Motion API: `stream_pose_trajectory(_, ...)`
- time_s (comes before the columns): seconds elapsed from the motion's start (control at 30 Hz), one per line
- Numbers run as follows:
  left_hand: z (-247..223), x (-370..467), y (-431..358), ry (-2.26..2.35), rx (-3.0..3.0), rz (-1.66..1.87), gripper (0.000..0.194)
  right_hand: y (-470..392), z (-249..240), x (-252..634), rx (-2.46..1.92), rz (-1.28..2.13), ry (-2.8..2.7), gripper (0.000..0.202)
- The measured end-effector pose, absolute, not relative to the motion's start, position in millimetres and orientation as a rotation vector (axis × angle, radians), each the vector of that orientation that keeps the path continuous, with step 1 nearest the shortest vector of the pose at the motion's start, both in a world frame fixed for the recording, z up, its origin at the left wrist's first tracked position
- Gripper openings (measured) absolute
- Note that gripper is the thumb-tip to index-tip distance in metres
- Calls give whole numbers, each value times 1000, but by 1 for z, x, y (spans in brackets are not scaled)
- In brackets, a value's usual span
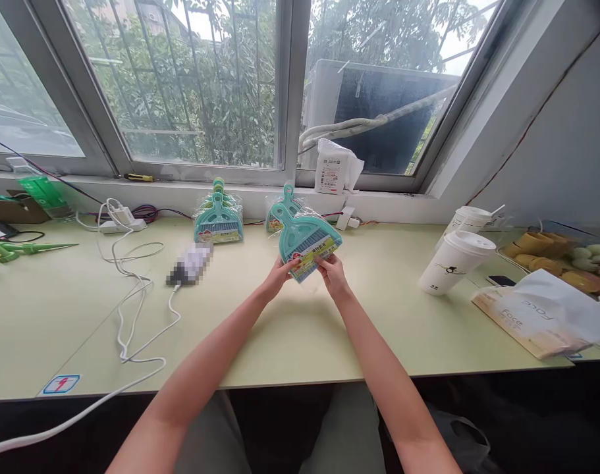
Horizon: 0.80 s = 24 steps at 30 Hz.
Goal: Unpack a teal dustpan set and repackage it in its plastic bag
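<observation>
Your left hand (280, 273) and right hand (332, 271) pinch the bottom edge of a wrapped teal dustpan set (304, 238), lifted off the desk (300, 329) with its label toward you, as if for reading; a stack of matching sets (219, 220) lies at ten o'clock.

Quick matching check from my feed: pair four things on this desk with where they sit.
Things:
1. wrapped teal dustpan set
2. stack of teal dustpan sets
3. white lidded cup
4. white cable

Places:
A. loose across the desk's left part
B. held in left hand and right hand
C. right of the hands, standing tilted
D. back of the desk near the window sill, left of the hands

Pairs: 1-B, 2-D, 3-C, 4-A
</observation>
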<state>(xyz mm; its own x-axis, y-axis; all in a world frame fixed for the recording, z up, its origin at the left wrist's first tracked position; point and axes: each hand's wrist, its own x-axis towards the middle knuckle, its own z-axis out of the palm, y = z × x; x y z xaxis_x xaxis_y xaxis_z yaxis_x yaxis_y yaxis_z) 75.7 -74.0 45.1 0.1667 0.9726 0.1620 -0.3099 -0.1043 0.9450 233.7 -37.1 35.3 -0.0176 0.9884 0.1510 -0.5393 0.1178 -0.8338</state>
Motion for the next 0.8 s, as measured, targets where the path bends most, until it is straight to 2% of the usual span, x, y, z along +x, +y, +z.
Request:
stream_pose_trajectory(0.23, 42, 73, -75, 833, 1198, 1175, 62, -28, 29, 243, -746, 1436, -913, 39)
stream_pose_trajectory(0.8, 41, 63, -73, 826, 1157, 1175, 63, -30, 26, 244, -744, 1535, -1143, 44)
